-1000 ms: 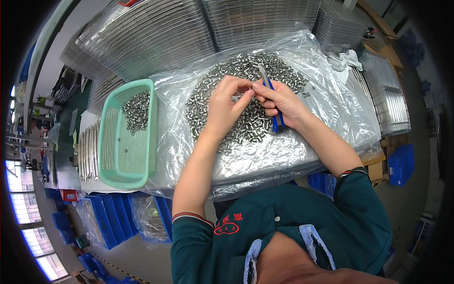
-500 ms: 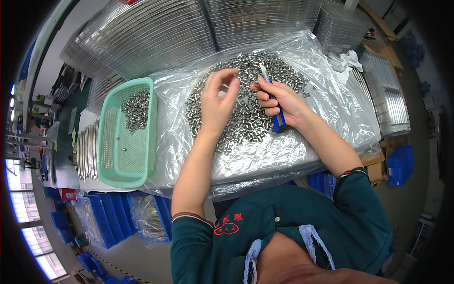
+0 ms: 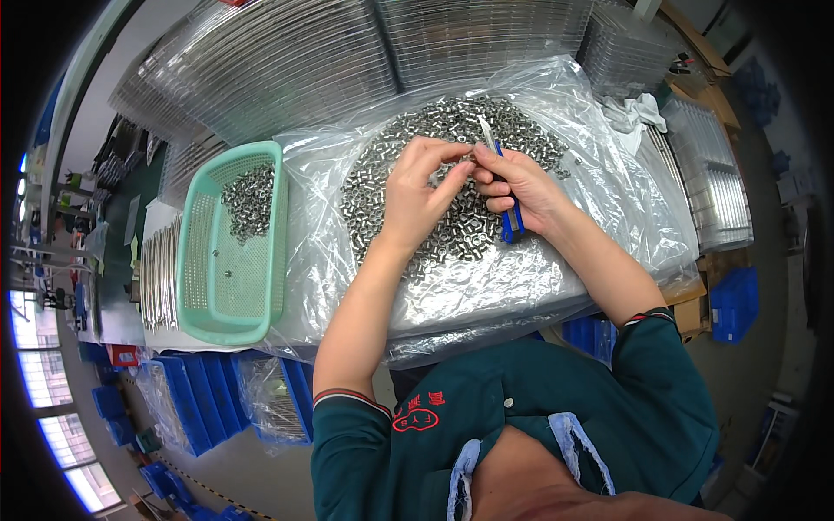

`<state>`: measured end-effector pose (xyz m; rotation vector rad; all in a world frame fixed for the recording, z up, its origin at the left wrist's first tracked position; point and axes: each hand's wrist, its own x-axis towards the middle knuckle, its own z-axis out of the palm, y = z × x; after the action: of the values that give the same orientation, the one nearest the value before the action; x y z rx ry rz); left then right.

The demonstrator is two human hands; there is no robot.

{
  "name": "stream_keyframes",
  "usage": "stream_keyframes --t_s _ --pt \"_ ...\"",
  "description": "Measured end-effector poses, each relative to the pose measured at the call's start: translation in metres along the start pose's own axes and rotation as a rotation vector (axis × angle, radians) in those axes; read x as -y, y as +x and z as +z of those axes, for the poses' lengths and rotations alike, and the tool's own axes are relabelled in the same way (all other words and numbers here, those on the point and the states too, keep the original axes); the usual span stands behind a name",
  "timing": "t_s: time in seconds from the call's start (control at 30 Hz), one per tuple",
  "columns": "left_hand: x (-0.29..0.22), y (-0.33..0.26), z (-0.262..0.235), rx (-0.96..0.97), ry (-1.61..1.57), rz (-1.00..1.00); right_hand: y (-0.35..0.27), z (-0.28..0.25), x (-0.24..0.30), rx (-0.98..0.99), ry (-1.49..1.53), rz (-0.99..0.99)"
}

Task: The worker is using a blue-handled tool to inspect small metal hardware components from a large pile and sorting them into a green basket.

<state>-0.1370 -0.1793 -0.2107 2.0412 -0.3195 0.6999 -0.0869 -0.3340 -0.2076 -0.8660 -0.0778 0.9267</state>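
My right hand is closed around a blue utility knife, its bare blade pointing up and away past my thumb. Thumb and forefinger of that hand meet the fingertips of my left hand, which are bent together in a pinch. A small metal part sits at this meeting point, mostly covered by the fingers. Both hands are over a wide pile of small shiny metal fittings, spread on clear plastic sheeting.
Left of the pile stands a light green plastic basket with similar fittings heaped at its far end. Stacked wire racks line the back. A white cloth lies at the far right. Blue bins sit below the table edge.
My left hand has moved right, and its fingertips have closed in against those of my right hand. The right hand and the knife have hardly moved.
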Motion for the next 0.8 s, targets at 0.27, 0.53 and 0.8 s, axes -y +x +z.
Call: stream_keyframes --t_s 0.27,0.53,0.8 --pt "0.0039 -0.0013 0.0003 -0.032 0.001 -0.021 0.001 -0.0026 -0.0006 0.027 0.031 0.032" --pt "0.0016 -0.0017 0.002 -0.071 0.013 -0.025 0.0015 -0.0034 -0.0011 0.033 0.063 0.067" --pt "-0.0032 -0.0014 0.0009 -0.054 0.049 -0.016 0.0015 -0.0048 0.0001 0.096 0.148 0.067"
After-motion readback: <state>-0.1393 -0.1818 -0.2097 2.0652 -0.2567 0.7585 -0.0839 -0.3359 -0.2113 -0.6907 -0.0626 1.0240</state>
